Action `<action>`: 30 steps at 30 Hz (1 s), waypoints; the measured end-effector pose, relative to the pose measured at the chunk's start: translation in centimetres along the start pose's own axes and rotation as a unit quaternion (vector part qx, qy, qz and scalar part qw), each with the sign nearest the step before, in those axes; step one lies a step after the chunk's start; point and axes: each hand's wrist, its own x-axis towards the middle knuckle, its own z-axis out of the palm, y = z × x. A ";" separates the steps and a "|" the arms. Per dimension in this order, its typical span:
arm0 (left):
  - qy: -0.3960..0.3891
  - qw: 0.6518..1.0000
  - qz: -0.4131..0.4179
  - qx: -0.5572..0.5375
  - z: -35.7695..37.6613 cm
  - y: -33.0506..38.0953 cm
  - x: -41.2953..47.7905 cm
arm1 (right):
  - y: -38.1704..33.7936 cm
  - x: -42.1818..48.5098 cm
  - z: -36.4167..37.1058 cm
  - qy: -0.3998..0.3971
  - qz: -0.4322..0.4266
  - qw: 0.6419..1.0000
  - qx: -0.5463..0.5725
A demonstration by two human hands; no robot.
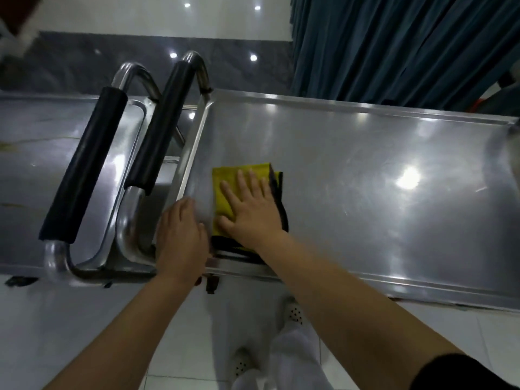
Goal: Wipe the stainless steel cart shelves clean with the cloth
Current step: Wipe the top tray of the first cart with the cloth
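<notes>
Far left of the frame: a second stainless steel cart (56,142), its black-padded push handle (84,164) running from lower left toward upper middle. Just right of it, another black foam-sleeved steel handle (160,128), belonging to the cart being cleaned. Lower middle: left hand (180,235), fingers together and bent over the near left corner of the flat stainless steel top shelf (365,170), steadying it by the look of things; fingertips blurred, grip on the rim hard to confirm. Just right, touching or nearly so: right hand (250,204) spread wide and flat, pressing a folded yellow cloth with black edging (225,178) onto the shelf near that same corner.

Judged step: wiping the top shelf, begun at its left end. Next move likely a sweep rightward across the broad bare steel, keeping the palm pressure even and the fold from bunching.

Lower shelves hidden beneath the top one. Right end of the shelf cut off at the frame edge. Streaks versus glare from ceiling lights: impossible to separate.
</notes>
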 end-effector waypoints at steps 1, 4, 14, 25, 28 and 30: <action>0.013 1.000 -0.006 -0.007 0.2 0.5 0.5 | 0.1 0.7 0.0 -0.003 -0.032 0.999 -0.008; 0.035 0.999 -0.010 -0.008 1.2 2.7 2.1 | 3.1 1.9 -0.4 -0.003 -0.093 0.996 -0.015; -0.064 0.995 0.071 0.008 7.9 15.6 6.2 | 26.6 1.0 -3.6 0.016 0.112 0.993 -0.017; -0.118 0.979 0.165 0.020 10.6 23.8 3.3 | 41.4 -15.4 -3.0 0.031 0.391 0.920 0.010; -0.122 0.975 0.186 0.019 10.4 24.4 1.2 | 39.9 -20.3 -1.8 0.042 0.431 0.901 0.027; -0.124 0.973 0.193 0.013 9.8 24.5 -0.7 | 38.1 -22.7 -1.0 0.035 0.448 0.893 0.032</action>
